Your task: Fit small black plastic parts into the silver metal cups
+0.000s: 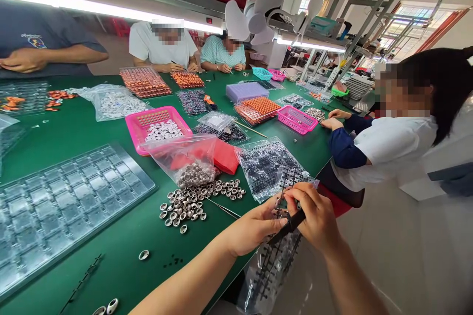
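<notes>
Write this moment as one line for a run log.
left hand: steadies black parts strip | right hand: grips strip | nearby: metal rings, clear tray, green table

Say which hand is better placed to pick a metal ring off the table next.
Left, probably. The left hand pinches the black strip but lies nearer the rings; the right hand is farther off, past the table edge.

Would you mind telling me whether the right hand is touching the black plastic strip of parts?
Touching: the head view shows the right hand with fingers pinched around the black plastic strip, no gap visible.
</notes>
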`<move>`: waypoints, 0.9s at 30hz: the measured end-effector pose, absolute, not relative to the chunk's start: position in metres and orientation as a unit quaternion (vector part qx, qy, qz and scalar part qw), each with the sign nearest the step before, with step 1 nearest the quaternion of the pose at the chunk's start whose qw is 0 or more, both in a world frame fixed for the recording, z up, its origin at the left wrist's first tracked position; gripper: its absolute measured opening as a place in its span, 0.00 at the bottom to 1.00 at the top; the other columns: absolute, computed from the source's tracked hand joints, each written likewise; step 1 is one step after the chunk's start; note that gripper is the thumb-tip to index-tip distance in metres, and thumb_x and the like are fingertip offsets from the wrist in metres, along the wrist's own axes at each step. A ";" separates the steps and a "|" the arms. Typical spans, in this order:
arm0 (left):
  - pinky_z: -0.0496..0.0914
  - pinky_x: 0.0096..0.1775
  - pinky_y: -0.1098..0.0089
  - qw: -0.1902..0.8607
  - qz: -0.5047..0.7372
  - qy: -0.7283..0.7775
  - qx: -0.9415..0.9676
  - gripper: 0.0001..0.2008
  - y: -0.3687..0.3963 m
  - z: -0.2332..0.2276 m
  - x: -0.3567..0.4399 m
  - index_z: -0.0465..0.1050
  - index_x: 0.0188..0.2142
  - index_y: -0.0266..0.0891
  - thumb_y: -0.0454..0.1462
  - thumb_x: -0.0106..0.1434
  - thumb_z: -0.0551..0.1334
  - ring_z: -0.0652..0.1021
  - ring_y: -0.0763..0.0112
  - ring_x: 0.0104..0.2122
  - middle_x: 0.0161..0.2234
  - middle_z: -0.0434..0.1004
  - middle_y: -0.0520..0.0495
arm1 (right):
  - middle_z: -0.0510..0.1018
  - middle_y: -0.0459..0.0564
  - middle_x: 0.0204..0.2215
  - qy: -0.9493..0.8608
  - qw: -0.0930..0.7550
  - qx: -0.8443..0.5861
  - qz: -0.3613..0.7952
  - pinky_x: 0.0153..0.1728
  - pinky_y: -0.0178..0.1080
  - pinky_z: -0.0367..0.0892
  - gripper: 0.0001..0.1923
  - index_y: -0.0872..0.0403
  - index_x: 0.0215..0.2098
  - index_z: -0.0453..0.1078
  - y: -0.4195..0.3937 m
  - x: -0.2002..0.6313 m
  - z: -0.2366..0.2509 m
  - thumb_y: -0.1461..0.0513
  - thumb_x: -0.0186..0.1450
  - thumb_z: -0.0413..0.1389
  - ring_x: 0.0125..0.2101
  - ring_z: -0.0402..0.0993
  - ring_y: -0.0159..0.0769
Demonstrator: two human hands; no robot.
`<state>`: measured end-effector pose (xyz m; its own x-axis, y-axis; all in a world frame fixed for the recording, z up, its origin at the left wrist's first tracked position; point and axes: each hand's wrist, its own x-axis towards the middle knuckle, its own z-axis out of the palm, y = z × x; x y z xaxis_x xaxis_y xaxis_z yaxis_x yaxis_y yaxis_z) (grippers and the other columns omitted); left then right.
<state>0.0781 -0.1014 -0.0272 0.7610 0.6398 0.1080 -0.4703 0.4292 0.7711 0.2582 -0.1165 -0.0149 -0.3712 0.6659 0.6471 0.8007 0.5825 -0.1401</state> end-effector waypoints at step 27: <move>0.72 0.44 0.58 0.935 0.262 0.088 0.220 0.32 -0.079 -0.049 0.059 0.57 0.64 0.40 0.30 0.60 0.58 0.79 0.56 0.43 0.47 0.78 0.40 | 0.80 0.47 0.29 -0.634 0.368 -0.644 0.218 0.30 0.35 0.69 0.15 0.53 0.37 0.77 -0.114 0.312 0.016 0.51 0.61 0.61 0.29 0.75 0.38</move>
<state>0.0588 -0.0793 -0.0486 0.8470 0.5293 -0.0502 -0.4514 0.7659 0.4579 0.3117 -0.1143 0.0157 0.1015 0.9774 0.1856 0.6558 0.0746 -0.7512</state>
